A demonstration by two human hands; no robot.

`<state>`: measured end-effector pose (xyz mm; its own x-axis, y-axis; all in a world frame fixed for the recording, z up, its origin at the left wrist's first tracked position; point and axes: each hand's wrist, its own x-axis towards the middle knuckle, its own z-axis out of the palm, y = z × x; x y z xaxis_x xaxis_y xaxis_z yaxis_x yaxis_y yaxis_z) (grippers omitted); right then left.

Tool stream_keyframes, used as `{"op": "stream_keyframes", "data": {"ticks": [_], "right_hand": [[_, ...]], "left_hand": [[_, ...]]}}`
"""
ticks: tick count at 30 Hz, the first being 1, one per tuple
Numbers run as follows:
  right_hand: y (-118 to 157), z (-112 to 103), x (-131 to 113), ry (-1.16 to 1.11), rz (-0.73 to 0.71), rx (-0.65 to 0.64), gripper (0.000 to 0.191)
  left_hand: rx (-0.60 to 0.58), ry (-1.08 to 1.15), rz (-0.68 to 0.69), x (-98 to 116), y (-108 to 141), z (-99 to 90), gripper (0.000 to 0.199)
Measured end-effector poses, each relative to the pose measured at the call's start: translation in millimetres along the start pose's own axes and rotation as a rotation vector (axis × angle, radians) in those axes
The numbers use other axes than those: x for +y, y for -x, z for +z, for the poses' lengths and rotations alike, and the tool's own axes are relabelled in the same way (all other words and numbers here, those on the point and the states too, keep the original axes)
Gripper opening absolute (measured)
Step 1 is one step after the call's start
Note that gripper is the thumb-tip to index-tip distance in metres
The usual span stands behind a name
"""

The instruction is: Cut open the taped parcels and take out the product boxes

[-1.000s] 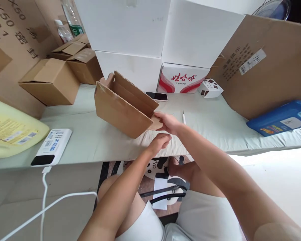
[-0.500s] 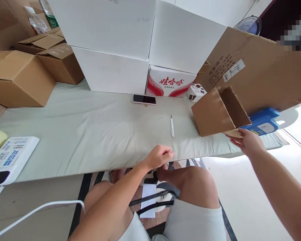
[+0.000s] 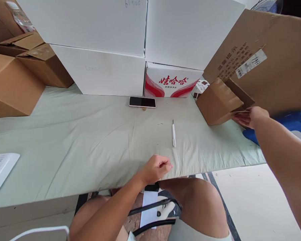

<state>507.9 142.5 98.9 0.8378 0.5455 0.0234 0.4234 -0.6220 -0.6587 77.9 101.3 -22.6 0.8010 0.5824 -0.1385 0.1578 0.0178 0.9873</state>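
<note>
My right hand (image 3: 256,115) reaches to the right side of the table, its fingers closed on the near edge of a small open-topped brown cardboard box (image 3: 213,105). That box stands tilted, and part of its rim is hidden by my fingers. At the table's front edge rests my left hand (image 3: 157,168), curled into a fist with nothing visible in it. Beyond the fist lies a white-handled tool with a thin metal tip (image 3: 174,134). A phone (image 3: 142,102) lies face up farther back, in front of the white boxes.
White cartons (image 3: 97,72) and a red-and-white carton (image 3: 172,82) line the back. A large cardboard sheet (image 3: 278,67) stands at the right, with a blue plastic object (image 3: 293,125) near it. Brown boxes (image 3: 22,83) are at the left, a white device (image 3: 2,170) at the left edge.
The view has shifted. My right hand has moved the small cardboard box slightly away toward the back, and the blue object now lies clear of it. My left fist stays by the table edge.
</note>
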Motion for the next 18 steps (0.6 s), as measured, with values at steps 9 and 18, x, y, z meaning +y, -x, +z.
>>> {"op": "stream_keyframes", "data": {"ticks": [9, 18], "right_hand": [[-3.2, 67.8, -38.2, -0.249, 0.202, -0.696, 0.065], [115.6, 96.4, -88.2, 0.212, -0.122, -1.003, 0.039]], "left_hand": [[0.035, 0.048, -0.036, 0.5, -8.3, -18.8, 0.041], [0.211, 0.095, 0.190, 14.0, 34.3, -28.4, 0.037]]}}
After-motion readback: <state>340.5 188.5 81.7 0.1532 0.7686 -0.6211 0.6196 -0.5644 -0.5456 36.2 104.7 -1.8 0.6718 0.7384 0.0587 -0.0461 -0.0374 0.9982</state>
